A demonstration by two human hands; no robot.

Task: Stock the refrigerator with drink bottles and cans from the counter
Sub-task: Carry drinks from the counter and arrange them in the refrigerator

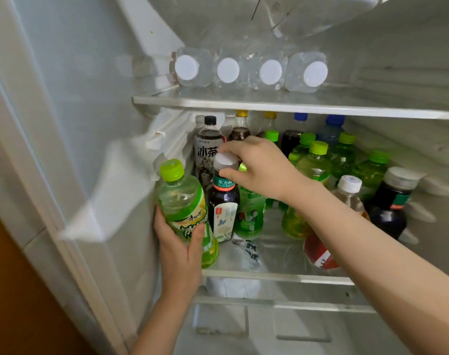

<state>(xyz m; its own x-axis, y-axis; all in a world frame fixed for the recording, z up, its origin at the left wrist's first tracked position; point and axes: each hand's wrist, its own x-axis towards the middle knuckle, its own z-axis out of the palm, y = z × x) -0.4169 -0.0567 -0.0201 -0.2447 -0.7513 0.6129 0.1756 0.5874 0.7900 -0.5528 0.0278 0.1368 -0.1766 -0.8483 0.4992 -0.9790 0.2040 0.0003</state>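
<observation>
Left hand [178, 249] gripped green bottle [185, 208], cap up, shelf [269, 275] front-left corner | right hand [259, 170] pinched adjacent dark bottle [223, 203] by cap

Drink bottles [313, 167] on glass shelf [274, 275]

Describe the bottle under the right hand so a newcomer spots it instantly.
Open fridge, middle shelf, front left corner. The dark bottle there has a silver-grey cap, teal neck band and white label, with the right hand pinching its cap. Its lookalike stands far right; this one is beside the green bottle held by the left hand.
</observation>
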